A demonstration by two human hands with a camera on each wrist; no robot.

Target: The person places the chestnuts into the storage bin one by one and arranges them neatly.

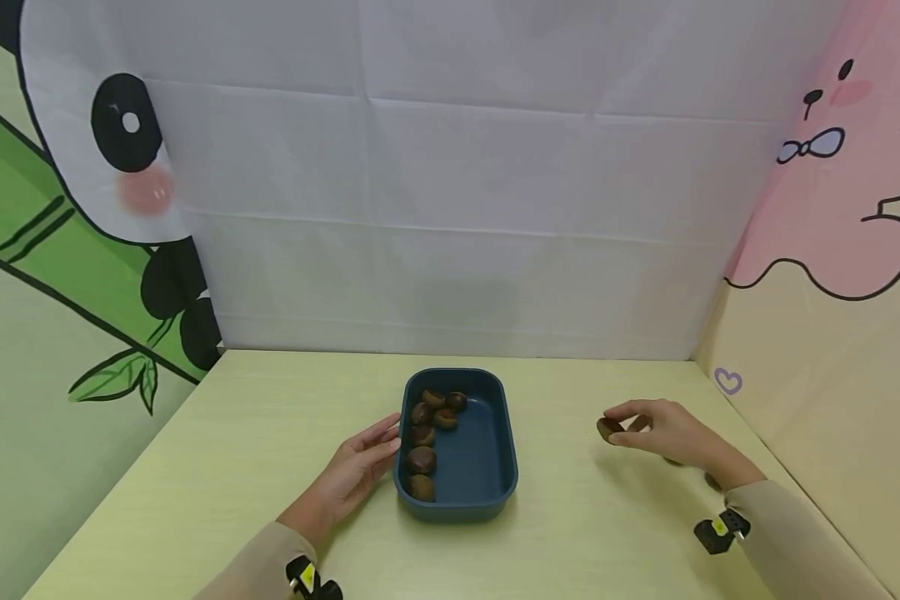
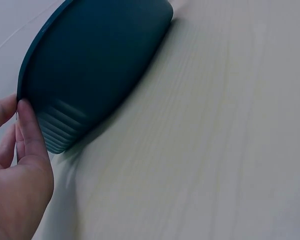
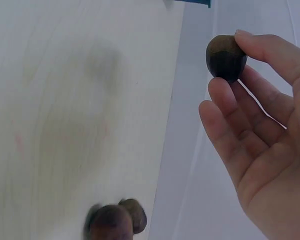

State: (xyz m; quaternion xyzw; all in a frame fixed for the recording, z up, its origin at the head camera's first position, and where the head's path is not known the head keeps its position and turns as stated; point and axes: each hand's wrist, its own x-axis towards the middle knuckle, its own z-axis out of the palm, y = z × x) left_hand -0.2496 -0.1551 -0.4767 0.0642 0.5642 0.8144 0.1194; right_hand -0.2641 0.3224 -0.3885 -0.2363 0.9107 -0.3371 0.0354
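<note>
A dark blue tray (image 1: 487, 450) with rounded corners stands on the table, several brown chestnuts (image 1: 422, 459) along its left side. Extended fingers of my left hand (image 1: 352, 471) touch the tray's left wall from outside; the left wrist view shows the fingertips right at the rim. To the right of the tray, my right hand (image 1: 663, 429) pinches a chestnut (image 3: 226, 58) between thumb and fingertips, held above the table. The right wrist view shows this chestnut as brown with a lighter base, the other fingers loosely bent below it.
More chestnuts (image 3: 132, 215) lie on the table near the right wrist, partly hidden by the hand and forearm in the head view. A white cloth wall (image 1: 457, 275) closes off the back of the pale yellow table (image 1: 562, 533); printed walls flank both sides.
</note>
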